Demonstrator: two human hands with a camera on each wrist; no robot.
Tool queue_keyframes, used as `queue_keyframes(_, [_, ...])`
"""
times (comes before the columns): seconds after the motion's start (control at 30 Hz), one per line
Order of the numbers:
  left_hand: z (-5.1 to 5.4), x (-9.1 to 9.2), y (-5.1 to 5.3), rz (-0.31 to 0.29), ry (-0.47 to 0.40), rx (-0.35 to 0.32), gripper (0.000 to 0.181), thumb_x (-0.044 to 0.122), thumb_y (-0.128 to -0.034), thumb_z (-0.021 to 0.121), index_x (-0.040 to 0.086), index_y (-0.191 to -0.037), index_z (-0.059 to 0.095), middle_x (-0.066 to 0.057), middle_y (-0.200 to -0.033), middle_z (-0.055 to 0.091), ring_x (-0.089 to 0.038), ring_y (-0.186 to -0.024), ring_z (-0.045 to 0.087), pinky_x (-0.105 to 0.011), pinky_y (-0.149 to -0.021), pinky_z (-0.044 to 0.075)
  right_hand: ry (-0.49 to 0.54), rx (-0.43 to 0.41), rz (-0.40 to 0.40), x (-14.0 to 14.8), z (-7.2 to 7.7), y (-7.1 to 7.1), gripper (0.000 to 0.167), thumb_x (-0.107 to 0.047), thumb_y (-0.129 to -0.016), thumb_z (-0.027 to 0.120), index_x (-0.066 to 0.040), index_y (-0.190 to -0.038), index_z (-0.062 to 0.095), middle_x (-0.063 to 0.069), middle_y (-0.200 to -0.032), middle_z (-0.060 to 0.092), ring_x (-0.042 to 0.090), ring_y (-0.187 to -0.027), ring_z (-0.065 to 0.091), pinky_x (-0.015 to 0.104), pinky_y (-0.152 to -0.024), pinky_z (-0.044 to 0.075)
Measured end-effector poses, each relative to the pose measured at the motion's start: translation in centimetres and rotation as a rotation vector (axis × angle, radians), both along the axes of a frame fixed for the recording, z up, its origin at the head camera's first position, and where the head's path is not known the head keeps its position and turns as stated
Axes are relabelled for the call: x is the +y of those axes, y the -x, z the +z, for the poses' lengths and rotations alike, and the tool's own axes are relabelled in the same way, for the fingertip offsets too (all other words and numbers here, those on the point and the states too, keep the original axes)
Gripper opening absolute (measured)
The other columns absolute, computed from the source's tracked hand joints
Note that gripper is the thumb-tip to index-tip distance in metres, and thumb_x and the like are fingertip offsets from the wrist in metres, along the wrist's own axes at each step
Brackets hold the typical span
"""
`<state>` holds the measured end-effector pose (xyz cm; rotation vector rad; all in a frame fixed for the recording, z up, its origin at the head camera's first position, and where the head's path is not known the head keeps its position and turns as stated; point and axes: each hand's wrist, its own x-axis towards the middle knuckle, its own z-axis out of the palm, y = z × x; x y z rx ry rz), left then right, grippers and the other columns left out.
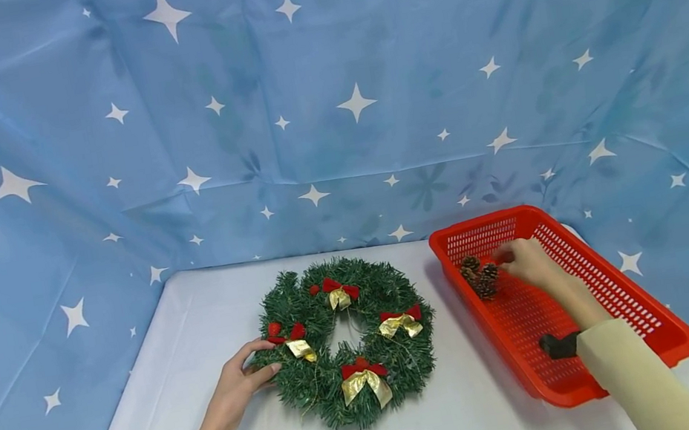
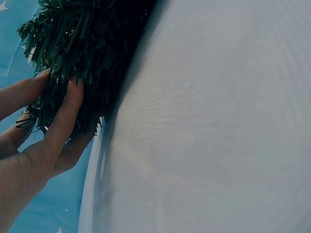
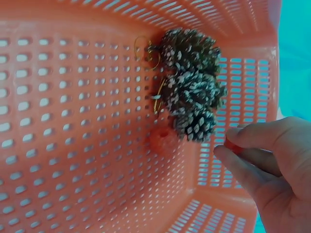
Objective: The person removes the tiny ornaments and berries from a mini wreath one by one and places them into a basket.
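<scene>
A green wreath (image 1: pixel 419 368) with red-and-gold bows lies flat on the white table. My left hand (image 1: pixel 236 382) grips its left edge, thumb and fingers among the green tips; in the left wrist view the same hand (image 2: pixel 43 141) holds the wreath (image 2: pixel 92 43) from the side. Over the far part of the red basket, my right hand (image 1: pixel 531 264) pinches a small red thing (image 3: pixel 233 146), mostly hidden by the fingertips. Beside this hand (image 3: pixel 277 165), in the right wrist view, several pine cones (image 3: pixel 192 92) and a red ball (image 3: pixel 163 141) lie in the basket.
The red basket (image 1: pixel 662 339) stands slanted at the table's right side, with high perforated walls. Blue cloth (image 1: pixel 332 134) with white stars hangs behind and at both sides of the white table (image 1: pixel 196 306).
</scene>
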<state>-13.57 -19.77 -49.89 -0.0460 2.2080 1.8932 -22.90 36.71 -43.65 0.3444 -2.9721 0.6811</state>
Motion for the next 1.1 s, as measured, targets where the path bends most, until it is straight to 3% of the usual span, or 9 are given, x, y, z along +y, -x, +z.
queue_keyframes(0.17, [0.0,-0.1,-0.1,0.001,0.0,0.001,0.046,0.014,-0.095,0.075,0.008,-0.137,0.058,-0.017,-0.168,0.023,-0.044,-0.14,0.048,-0.04,-0.092,0.06,-0.01,-0.033,-0.009,0.8,-0.6,0.1,0.014,0.003,-0.09,0.07,0.01,-0.101,0.075,0.025,-0.094,0.075,0.037,-0.084,0.071,0.047,-0.069,0.06])
queue_keyframes(0.43, [0.1,-0.1,-0.1,0.003,0.004,-0.006,0.045,0.015,-0.095,0.075,0.008,-0.137,0.059,-0.017,-0.169,0.023,-0.046,-0.141,0.047,-0.041,-0.093,0.059,-0.023,-0.108,0.023,1.6,-0.9,0.3,0.015,0.006,-0.088,0.068,0.011,-0.099,0.075,0.025,-0.094,0.075,0.042,-0.088,0.07,0.047,-0.068,0.06])
queue_keyframes(0.8, [0.2,-0.1,-0.1,-0.003,0.008,-0.001,0.044,0.014,-0.0951,0.074,0.008,-0.136,0.059,-0.016,-0.17,0.02,-0.052,-0.148,0.032,-0.043,-0.095,0.059,-0.055,-0.16,0.056,1.7,-1.1,0.6,0.007,0.006,-0.086,0.071,0.006,-0.09,0.077,0.016,-0.083,0.075,0.032,-0.077,0.069,0.047,-0.068,0.06])
queue_keyframes(1.1, [0.3,-0.1,-0.1,-0.003,-0.004,-0.008,0.044,0.013,-0.0953,0.074,0.007,-0.136,0.059,-0.017,-0.17,0.019,-0.05,-0.145,0.04,-0.042,-0.094,0.059,-0.066,-0.182,0.067,1.6,-1.5,0.5,0.009,0.005,-0.086,0.071,0.005,-0.091,0.078,0.014,-0.083,0.076,0.031,-0.079,0.07,0.046,-0.069,0.06])
